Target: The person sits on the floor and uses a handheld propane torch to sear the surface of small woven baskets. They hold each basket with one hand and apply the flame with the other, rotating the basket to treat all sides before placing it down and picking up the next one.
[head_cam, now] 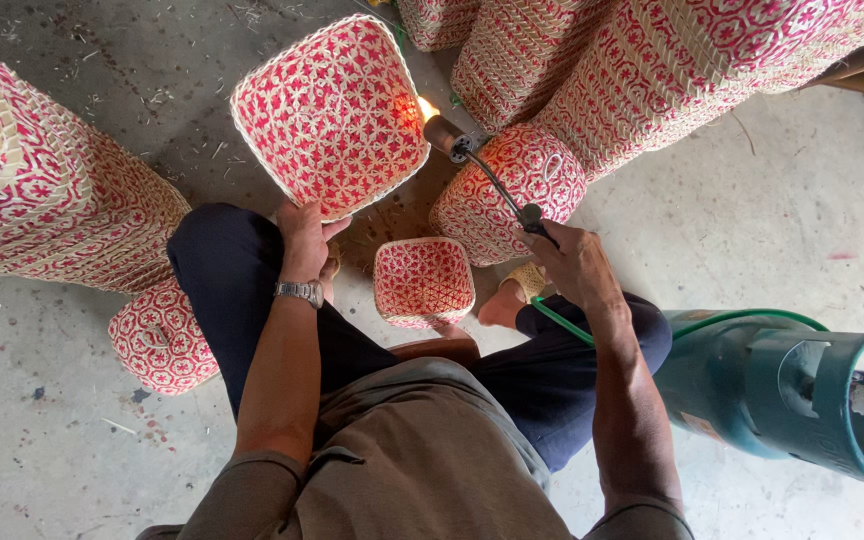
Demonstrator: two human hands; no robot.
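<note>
**Over the concrete floor: basket meets torch flame**

Up in front of the knees, the red-and-cream woven basket [330,115] is held tilted with its patterned bottom facing the camera. The left hand [302,238] grips its lower edge, fingers clamped on the rim. The gas torch [482,175] sits in the right hand [572,262], fingers wrapped tight round the handle, and its nozzle points at the basket's right edge, where a small orange flame [424,106] is touching the weave.

A green hose [562,322] runs from the torch back to the teal gas cylinder [782,385] lying on its side on the floor [782,200] off to the right. There's a wristwatch [300,291] on the left wrist.

Between the feet sits a smaller basket [423,281] in the same pattern, and another rounded one [512,190] is just behind it under the torch. One more small one [160,338] rests by the left thigh. Tall stacks of matching baskets stand at the left edge [42,200] and along the top right [652,70].
</note>
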